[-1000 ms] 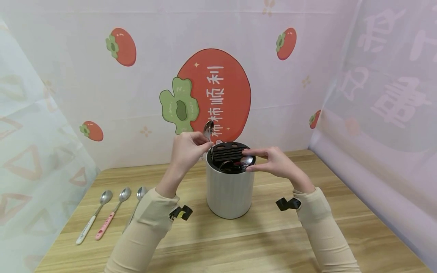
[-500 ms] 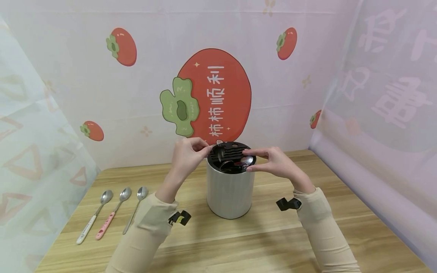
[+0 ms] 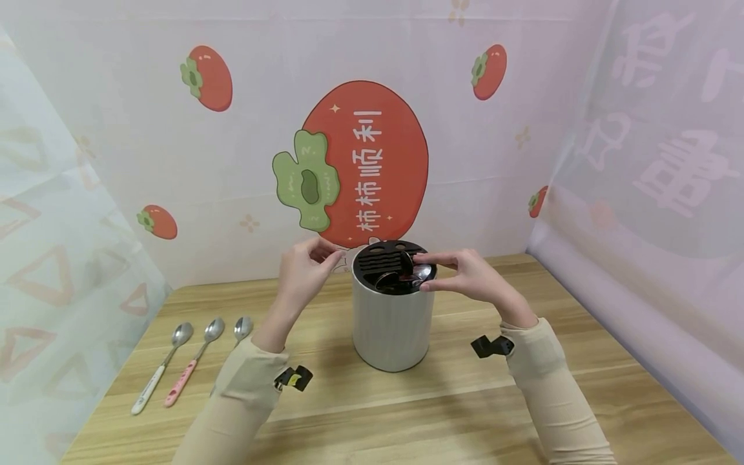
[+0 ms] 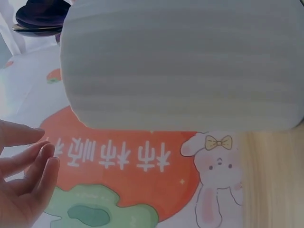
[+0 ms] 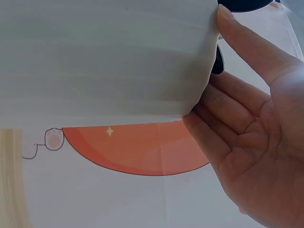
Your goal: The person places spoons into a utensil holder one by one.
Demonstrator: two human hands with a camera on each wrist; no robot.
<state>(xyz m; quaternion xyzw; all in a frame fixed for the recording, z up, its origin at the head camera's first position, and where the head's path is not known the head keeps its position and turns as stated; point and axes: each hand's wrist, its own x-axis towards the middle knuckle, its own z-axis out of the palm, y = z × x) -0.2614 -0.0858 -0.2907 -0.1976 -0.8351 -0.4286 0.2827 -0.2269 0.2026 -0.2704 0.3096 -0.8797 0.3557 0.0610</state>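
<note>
A white ribbed utensil holder (image 3: 392, 329) with a black slotted lid (image 3: 374, 261) stands upright on the table. Several spoons stick out of it, their bowls at the lid, one shiny spoon (image 3: 423, 272) beside the right hand. My right hand (image 3: 473, 278) rests at the holder's right rim, thumb in front and straight fingers farther back; in the right wrist view the thumb (image 5: 247, 42) touches the rim. Left of the holder my left hand (image 3: 305, 271) hovers in the air, fingers loosely bent, with nothing between them; the left wrist view shows those fingers (image 4: 28, 166) apart from the holder.
On the wooden table (image 3: 465, 400), at the left, lie a white-handled spoon (image 3: 163, 368), a pink-handled spoon (image 3: 194, 361) and a metal spoon (image 3: 242, 327) partly hidden by the left sleeve. A persimmon-printed backdrop (image 3: 372, 161) stands behind.
The spoon my left hand pinched has gone down into the holder and been let go; its bowl leans to the right. That hand has drawn back left. The right hand has stayed put.
</note>
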